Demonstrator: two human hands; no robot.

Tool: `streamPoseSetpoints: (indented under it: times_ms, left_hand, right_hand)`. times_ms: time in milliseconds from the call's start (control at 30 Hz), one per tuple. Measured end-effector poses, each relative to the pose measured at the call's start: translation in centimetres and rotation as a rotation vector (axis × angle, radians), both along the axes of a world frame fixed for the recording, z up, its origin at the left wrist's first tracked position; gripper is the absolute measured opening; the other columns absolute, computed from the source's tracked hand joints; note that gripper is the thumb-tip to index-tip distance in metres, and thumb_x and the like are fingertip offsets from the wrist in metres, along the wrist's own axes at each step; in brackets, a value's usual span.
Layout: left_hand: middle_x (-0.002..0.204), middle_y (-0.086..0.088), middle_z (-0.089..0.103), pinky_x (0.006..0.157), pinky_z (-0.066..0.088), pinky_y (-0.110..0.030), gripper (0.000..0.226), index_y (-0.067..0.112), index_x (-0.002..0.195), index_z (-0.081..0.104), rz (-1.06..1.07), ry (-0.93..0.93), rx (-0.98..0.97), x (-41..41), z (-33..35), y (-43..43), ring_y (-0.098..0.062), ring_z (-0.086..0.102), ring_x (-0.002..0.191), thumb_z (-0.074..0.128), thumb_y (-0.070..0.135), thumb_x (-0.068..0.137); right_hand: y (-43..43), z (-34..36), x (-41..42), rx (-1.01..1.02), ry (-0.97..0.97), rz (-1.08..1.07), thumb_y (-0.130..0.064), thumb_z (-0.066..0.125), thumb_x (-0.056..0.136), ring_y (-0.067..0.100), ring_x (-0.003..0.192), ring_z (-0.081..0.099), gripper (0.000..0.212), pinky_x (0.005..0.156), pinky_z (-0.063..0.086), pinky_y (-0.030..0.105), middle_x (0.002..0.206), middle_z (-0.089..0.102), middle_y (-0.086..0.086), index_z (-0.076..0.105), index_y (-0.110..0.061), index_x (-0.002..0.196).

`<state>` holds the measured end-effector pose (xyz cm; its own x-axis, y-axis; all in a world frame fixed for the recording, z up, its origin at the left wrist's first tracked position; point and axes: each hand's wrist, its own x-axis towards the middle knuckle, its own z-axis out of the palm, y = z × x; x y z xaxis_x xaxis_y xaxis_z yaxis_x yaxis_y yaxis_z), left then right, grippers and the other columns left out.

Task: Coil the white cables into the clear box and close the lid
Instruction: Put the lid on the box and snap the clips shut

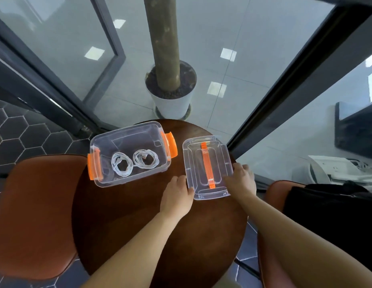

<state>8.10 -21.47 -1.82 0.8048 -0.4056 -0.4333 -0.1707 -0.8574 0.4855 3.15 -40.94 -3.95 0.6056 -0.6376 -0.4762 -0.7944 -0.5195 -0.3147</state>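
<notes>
White cables are lying coiled inside the clear box, which is sitting open on the far left part of the round wooden tabletop, its long sides running slightly askew to the table's edge. The left coil is resting near the box's near wall, and the right coil is lying just beside it, the two loops close together but which, if either, is touching the other I cannot tell. Orange latches are hanging at both short ends of the box: the left latch is overhanging the tabletop's left edge, and the right latch is pointing toward the table's middle.

To the right of the box, apart from it, the clear lid is lying flat near the tabletop's right edge with its orange carry handle facing up and running along its length. The left hand is curling its fingers against the lid's near left corner, thumb and fingertips pinching the rim. The right hand is gripping the lid's right edge, fingers partly bent around the rim and thumb on the top face.

An orange-brown chair seat is showing beyond the tabletop's left edge, and a white planter is standing on the floor past the far edge.
</notes>
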Motion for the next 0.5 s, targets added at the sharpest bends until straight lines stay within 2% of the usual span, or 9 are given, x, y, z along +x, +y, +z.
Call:
streamPoseSetpoints:
  times_ms: [100,267,367,433,500]
  left_hand:
    - [0.124,-0.008,0.057,0.086,0.052,-0.034,0.036,0.014,0.133,0.05,0.082,0.069,0.006,0.2,-1.4,-1.4,-0.026,0.064,0.109,0.052,0.032,0.101]
    - [0.122,-0.007,0.06,0.089,0.056,-0.039,0.034,0.018,0.129,0.052,0.17,0.137,-0.006,0.9,-3.6,-2.4,-0.028,0.063,0.109,0.053,0.029,0.097]
    - [0.121,-0.005,0.061,0.09,0.055,-0.037,0.033,0.019,0.125,0.056,0.204,0.206,-0.051,1.0,-3.9,-2.7,-0.025,0.059,0.11,0.055,0.028,0.093]
    - [0.122,-0.006,0.059,0.092,0.053,-0.037,0.036,0.017,0.124,0.058,0.267,0.257,-0.062,1.2,-3.8,-2.7,-0.024,0.057,0.111,0.056,0.03,0.091]
    - [0.126,-0.005,0.058,0.098,0.052,-0.042,0.037,0.018,0.125,0.058,0.296,0.284,-0.072,1.1,-3.5,-2.4,-0.025,0.056,0.115,0.057,0.032,0.091]
  right_hand:
    - [-0.4,-0.8,0.4,0.02,0.042,0.0,-0.025,0.054,0.093,0.033,0.126,0.049,0.042,0.1,0.047,0.047,0.135,0.05,0.013,0.053,-0.01,0.132]
    - [-0.6,-2.0,0.9,0.045,0.048,-0.013,-0.023,0.052,0.091,0.033,0.114,0.055,0.032,0.095,0.051,0.048,0.123,0.057,0.013,0.06,-0.007,0.118]
    - [-0.7,-2.4,0.9,0.09,0.026,-0.06,-0.025,0.052,0.086,0.032,0.098,0.062,0.025,0.085,0.055,0.043,0.107,0.063,0.012,0.062,-0.008,0.102]
    - [-0.9,-2.4,0.5,0.128,0.009,-0.105,-0.027,0.055,0.086,0.029,0.084,0.065,0.02,0.073,0.053,0.038,0.094,0.067,0.012,0.063,-0.009,0.086]
    - [-1.0,-1.9,0.1,0.188,-0.04,-0.165,-0.028,0.057,0.087,0.024,0.066,0.062,0.028,0.06,0.049,0.035,0.075,0.069,0.013,0.063,-0.006,0.071]
